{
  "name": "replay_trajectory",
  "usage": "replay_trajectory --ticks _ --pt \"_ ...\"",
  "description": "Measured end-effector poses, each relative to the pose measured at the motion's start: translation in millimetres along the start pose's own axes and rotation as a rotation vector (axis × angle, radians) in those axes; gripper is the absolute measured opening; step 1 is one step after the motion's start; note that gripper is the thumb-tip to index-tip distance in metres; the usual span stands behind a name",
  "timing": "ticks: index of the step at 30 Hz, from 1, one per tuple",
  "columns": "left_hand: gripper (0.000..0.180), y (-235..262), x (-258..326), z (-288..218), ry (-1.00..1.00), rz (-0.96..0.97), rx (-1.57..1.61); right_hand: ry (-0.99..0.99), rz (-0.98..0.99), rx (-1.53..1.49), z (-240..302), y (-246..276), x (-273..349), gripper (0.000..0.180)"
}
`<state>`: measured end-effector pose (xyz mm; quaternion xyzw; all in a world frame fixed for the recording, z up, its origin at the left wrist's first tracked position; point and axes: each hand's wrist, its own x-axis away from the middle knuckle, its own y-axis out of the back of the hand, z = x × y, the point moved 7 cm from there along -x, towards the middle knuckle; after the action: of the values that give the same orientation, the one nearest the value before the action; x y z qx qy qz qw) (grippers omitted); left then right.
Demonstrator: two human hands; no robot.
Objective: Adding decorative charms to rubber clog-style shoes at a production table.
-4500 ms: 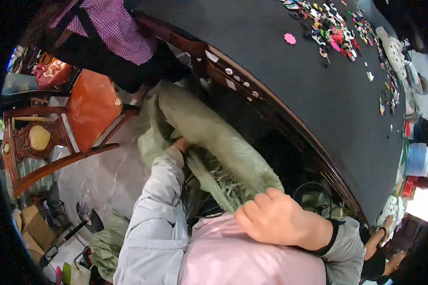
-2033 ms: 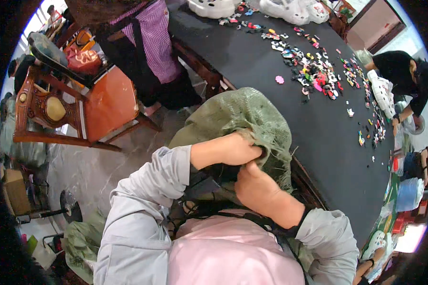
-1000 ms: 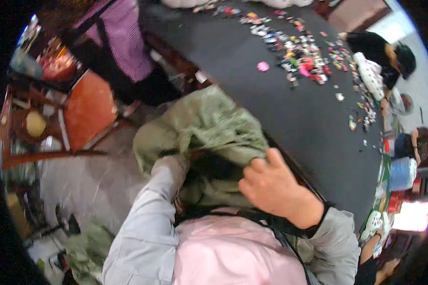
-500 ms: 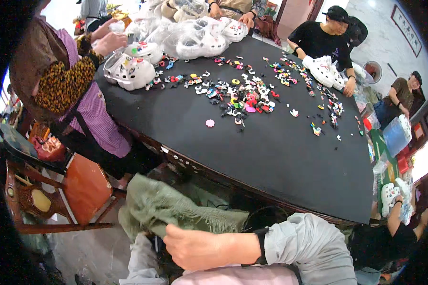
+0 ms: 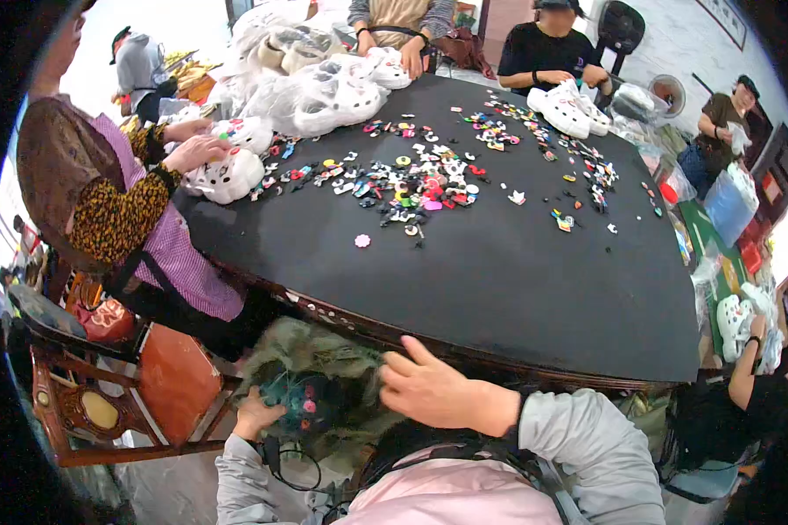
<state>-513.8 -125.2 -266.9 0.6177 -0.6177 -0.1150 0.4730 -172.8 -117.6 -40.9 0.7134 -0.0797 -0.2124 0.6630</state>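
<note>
My left hand (image 5: 256, 413) is beside a dark teal bundle (image 5: 302, 407) with pink spots, low at the left below the table edge. Its thumb points toward the bundle, apart from the fingers. Around the bundle lies green fringed cloth (image 5: 302, 341), blurred, so its folds are hard to make out. My right hand (image 5: 433, 389) hovers near the table's front edge, right of the cloth, its fingers apart and nothing in them.
Small colourful shoe charms (image 5: 429, 179) lie scattered over the black table (image 5: 499, 289). White clogs (image 5: 569, 109) and plastic-wrapped clogs (image 5: 324, 96) stand at the far side. A person in a purple checked apron (image 5: 179, 262) works at the left; a wooden chair (image 5: 179, 376) stands near.
My right hand has moved up and right, off the green cloth, and opened. My left hand has come into view, and the dark bundle now shows within the cloth.
</note>
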Motion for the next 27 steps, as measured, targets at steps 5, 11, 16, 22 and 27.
replay_trajectory --ticks 5,11,16,22,27 --pt "0.070 86 101 -49 -0.068 -0.129 -0.316 -0.126 0.048 -0.012 -27 3 51 0.011" --pt "0.059 184 176 -120 -0.247 -0.238 -0.092 -0.202 -0.068 -0.082 -36 15 91 0.018" --pt "0.069 243 207 -194 -0.486 -0.283 0.405 -0.285 -0.225 -0.072 -36 30 114 0.020" --pt "0.070 191 138 -299 -0.696 -0.084 0.823 -0.554 -0.395 0.071 -53 63 187 0.032" --pt "0.043 63 64 -383 -0.560 0.378 0.953 -0.827 -0.608 0.157 -66 85 247 0.045"
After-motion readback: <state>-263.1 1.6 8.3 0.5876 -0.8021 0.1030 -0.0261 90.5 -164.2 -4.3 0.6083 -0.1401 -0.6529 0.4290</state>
